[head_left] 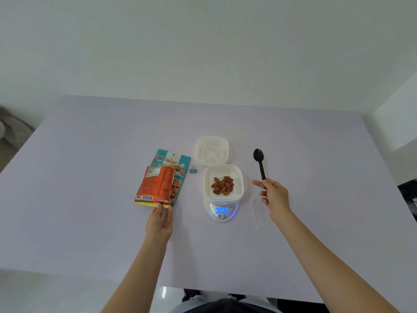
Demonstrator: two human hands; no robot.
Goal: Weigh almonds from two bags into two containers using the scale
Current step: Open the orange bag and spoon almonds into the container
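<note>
A white scale (222, 211) with a lit blue display reading 20 carries a white slotted container (208, 184) holding several almonds (223, 185). A second white container (212, 150), empty, stands just behind it. An orange almond bag (155, 185) lies on top of a teal almond bag (178, 161) to the left of the scale. My left hand (159, 222) touches the orange bag's near edge with straight fingers. Right of the scale, my right hand (273, 196) grips the handle of a black spoon (259, 161), whose bowl points away from me.
A small teal binder clip (193, 169) lies between the bags and the scale. A clear plastic lid (259, 211) lies on the lilac table (90, 154) under my right wrist. The white wall rises behind the table's far edge.
</note>
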